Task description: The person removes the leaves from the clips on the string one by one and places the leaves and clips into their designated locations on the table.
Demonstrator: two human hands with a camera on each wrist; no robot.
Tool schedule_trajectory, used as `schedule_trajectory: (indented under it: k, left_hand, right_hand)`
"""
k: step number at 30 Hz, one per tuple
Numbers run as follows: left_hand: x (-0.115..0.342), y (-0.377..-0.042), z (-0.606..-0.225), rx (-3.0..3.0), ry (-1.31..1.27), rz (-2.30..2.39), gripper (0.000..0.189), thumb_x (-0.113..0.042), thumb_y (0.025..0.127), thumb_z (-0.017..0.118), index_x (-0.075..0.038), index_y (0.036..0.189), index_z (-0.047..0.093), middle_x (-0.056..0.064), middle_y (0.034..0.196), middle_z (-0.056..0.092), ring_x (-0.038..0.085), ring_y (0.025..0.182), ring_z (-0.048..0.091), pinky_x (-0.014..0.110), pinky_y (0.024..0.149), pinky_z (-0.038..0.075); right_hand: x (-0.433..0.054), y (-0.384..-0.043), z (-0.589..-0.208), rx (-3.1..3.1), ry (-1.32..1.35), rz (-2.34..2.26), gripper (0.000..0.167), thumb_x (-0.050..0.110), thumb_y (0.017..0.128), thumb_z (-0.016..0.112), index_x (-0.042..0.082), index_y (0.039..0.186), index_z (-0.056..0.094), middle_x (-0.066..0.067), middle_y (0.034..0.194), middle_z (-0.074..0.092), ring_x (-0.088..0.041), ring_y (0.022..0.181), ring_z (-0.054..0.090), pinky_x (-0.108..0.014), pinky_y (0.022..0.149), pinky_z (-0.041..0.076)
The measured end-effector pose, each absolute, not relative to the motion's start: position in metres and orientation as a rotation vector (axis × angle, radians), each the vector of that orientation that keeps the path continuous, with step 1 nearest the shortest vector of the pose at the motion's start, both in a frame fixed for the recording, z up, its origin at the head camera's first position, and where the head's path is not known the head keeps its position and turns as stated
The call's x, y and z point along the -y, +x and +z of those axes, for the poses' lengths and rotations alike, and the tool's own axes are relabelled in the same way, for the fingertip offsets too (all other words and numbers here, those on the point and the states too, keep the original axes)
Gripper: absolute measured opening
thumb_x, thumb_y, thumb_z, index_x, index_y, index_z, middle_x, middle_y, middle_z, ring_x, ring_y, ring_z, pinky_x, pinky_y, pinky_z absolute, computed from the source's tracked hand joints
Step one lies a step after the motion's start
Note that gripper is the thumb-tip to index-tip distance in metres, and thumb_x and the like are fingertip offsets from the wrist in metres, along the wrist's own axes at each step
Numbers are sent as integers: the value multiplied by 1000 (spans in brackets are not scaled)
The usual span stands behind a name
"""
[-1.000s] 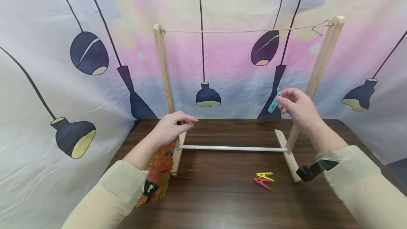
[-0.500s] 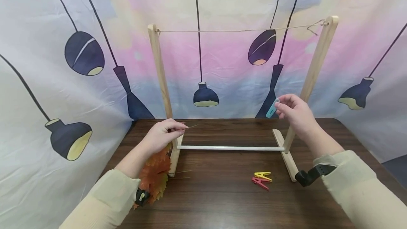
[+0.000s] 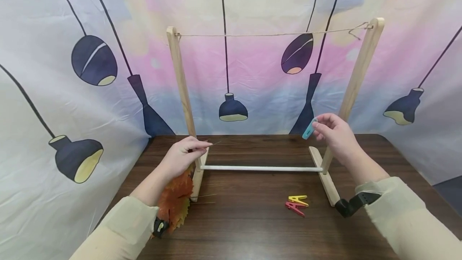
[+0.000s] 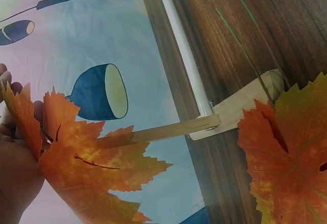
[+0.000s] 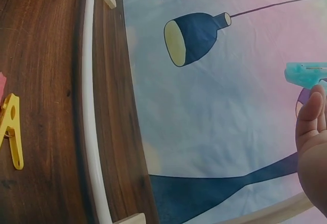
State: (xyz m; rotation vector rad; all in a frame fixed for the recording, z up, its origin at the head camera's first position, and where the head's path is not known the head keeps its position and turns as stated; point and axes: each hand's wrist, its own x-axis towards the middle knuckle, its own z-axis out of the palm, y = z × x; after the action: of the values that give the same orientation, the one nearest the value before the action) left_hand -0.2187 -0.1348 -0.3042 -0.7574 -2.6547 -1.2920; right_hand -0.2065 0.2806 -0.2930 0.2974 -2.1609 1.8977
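Note:
My left hand (image 3: 182,155) is raised near the frame's left post and pinches an orange artificial leaf. Its thin stem sticks out past the fingertips in the head view, while the blade (image 4: 102,162) spreads beside the hand in the left wrist view. Between thumb and fingers my right hand (image 3: 337,137) holds a light blue clothespin (image 3: 308,129), in front of the right post and well below the twine (image 3: 260,35). The clothespin's end (image 5: 301,74) also shows at the right edge of the right wrist view.
A wooden frame with two posts (image 3: 361,71) and a white crossbar (image 3: 260,168) stands on the dark table (image 3: 245,228). More orange leaves (image 3: 177,198) lie by its left foot. A yellow clothespin (image 3: 297,199) and a red clothespin (image 3: 295,208) lie front right.
Both hands have sunk lower, the left with the leaf and the right with the blue clothespin. The left hand has also shifted left. The head view has turned slightly.

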Motion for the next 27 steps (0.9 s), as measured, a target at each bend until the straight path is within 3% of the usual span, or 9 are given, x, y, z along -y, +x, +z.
schedule_trajectory:
  k: [10,17,27]
  left_hand:
    - [143,-215,-318,2660,-750,-1343,25,-12,92,60,-14,115,70,2,92,57,18,75,47,28,62,40]
    - [147,-213,-326,2741,-751,-1242,26,-13,94,57,-18,117,68,-1,91,54,19,72,47,30,61,40]
    - [148,-211,-339,2771,-777,-1099,26,-13,95,56,-17,117,68,-4,89,54,16,76,44,31,63,39]
  right_hand:
    - [-280,-205,-306,2105,301,2017,15,15,94,57,5,102,49,2,83,54,-9,73,54,-18,65,48]
    - [-278,-204,-319,1999,369,2125,9,5,94,54,2,100,48,1,84,56,-8,73,56,-18,64,48]
    - [-280,-201,-332,1947,389,2175,7,4,94,54,3,99,49,-1,85,55,-9,73,56,-19,65,49]
